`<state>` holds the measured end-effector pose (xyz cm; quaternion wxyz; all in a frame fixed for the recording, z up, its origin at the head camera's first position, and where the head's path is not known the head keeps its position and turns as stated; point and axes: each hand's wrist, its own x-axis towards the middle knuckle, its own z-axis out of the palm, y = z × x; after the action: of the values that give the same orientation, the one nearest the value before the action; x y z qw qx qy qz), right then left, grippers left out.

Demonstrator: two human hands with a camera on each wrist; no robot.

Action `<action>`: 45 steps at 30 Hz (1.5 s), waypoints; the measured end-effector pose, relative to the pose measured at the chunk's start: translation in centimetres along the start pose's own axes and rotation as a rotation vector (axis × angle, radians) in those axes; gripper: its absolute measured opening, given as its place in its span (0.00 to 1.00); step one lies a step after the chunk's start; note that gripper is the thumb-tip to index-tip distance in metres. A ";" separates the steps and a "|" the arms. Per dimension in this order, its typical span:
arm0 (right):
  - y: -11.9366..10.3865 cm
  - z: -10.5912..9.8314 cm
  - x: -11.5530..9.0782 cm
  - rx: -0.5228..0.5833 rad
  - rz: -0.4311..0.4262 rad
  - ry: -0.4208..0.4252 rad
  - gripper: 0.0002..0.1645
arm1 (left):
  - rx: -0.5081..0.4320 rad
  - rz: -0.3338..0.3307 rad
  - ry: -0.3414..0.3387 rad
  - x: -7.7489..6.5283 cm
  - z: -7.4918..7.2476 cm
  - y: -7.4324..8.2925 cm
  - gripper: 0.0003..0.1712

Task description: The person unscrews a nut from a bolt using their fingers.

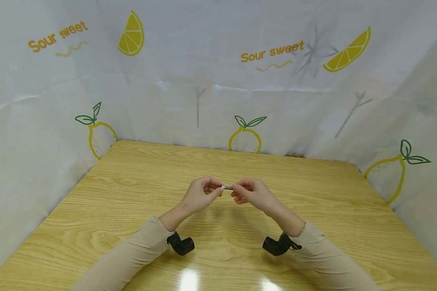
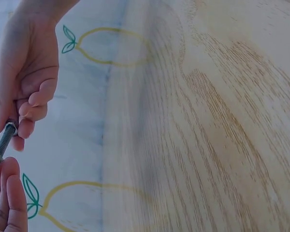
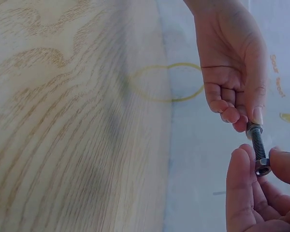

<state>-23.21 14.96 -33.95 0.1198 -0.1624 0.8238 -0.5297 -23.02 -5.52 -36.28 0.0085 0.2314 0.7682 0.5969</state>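
Observation:
A threaded metal bolt (image 1: 228, 187) is held level in the air between both hands, above the table. My left hand (image 1: 200, 194) pinches one end of it between thumb and fingers; the bolt's head is mostly covered there. At the opposite end sits a hex nut (image 3: 262, 167), its open hole facing outward in the right wrist view. The thumb and fingertips of my right hand (image 1: 254, 195) pinch around that nut. Between the fingers the bare threaded shank (image 2: 4, 141) shows. How far the nut is threaded on cannot be told.
A wood-grain table (image 1: 131, 169) spreads under both hands. White cloth (image 1: 189, 60) printed with lemons and words hangs at the back and both sides. Black wrist devices (image 1: 181, 244) are strapped near both sleeve cuffs, low over the table.

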 end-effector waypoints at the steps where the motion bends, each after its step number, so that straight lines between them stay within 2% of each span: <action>1: 0.0 0.0 0.0 -0.003 -0.004 0.008 0.21 | 0.000 0.001 0.000 0.0 0.0 0.0 0.11; 9: 0.1 0.1 0.0 -0.023 -0.052 0.053 0.15 | -0.004 -0.003 -0.003 -0.1 -0.1 0.0 0.12; 17: 0.1 0.0 0.0 0.002 -0.034 0.005 0.26 | -0.009 0.000 -0.004 0.0 -0.1 -0.2 0.12; 24: -0.3 -0.1 0.2 0.022 0.033 -0.024 0.27 | 0.000 0.002 0.001 0.0 0.0 -0.1 0.12; 29: -0.3 -0.1 0.3 0.019 0.052 -0.029 0.25 | 0.001 0.008 -0.003 -0.1 -0.1 -0.1 0.12; 36: -0.3 -0.1 0.2 0.015 0.028 0.005 0.18 | 0.006 0.010 0.003 0.0 -0.2 -0.2 0.12; 45: -0.3 0.0 0.1 0.027 0.015 0.030 0.17 | 0.009 0.010 0.006 0.0 -0.1 -0.3 0.11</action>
<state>-23.24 14.82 -33.66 0.1137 -0.1465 0.8196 -0.5421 -23.17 -5.68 -36.54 0.0020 0.2336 0.7696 0.5943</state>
